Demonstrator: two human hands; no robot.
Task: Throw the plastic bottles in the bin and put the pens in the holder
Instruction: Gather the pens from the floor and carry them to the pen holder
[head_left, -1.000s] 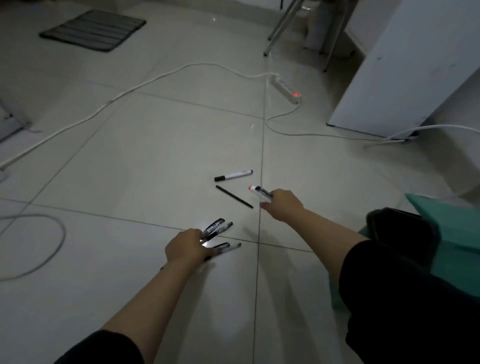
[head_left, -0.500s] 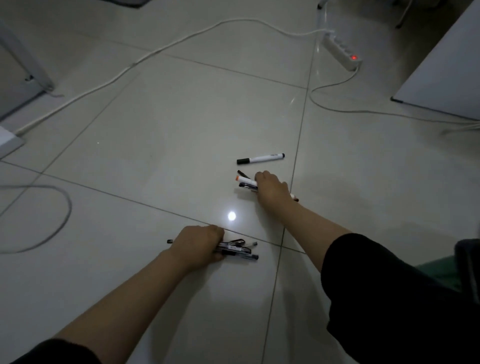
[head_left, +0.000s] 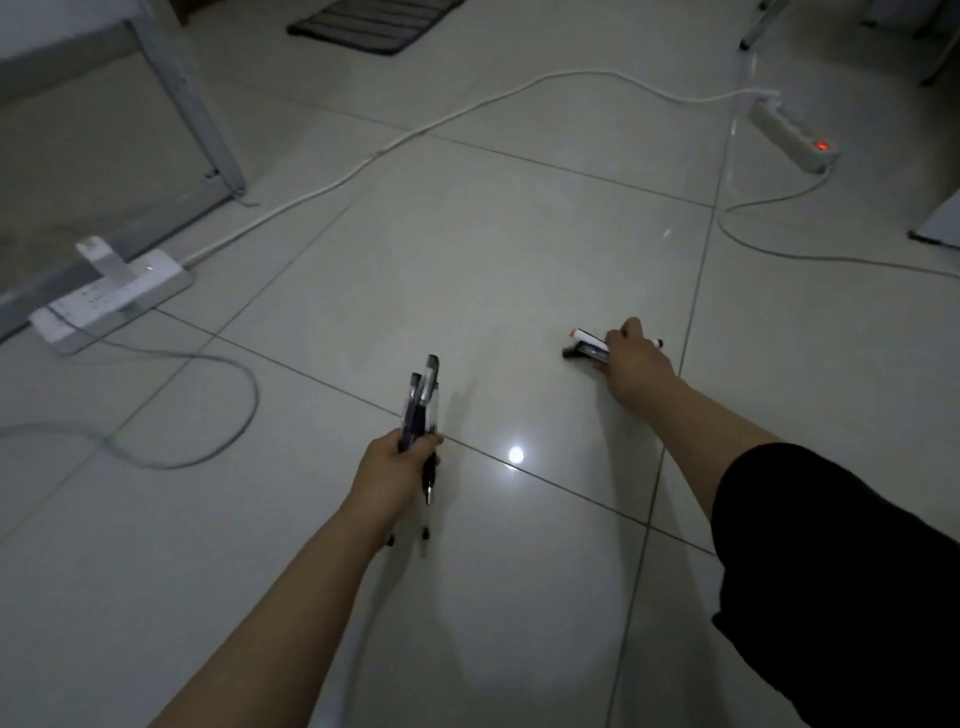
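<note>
Left hand (head_left: 390, 470) fisted around a bundle of pens (head_left: 422, 402), lifted upright off the floor (head_left: 493, 270) so none slip. Farther out, right hand (head_left: 631, 366) clamped on more pens (head_left: 586, 344), pinned low near a tile seam to gather them. Holder, bottles, bin not in view.

Both arms extended forward, forearms bare, dark sleeve on the right upper arm. Left hand (head_left: 388, 470) raised off the floor, fist closed, knuckles up. Right hand (head_left: 632, 368) lower and farther out, fingers curled closed.
</note>
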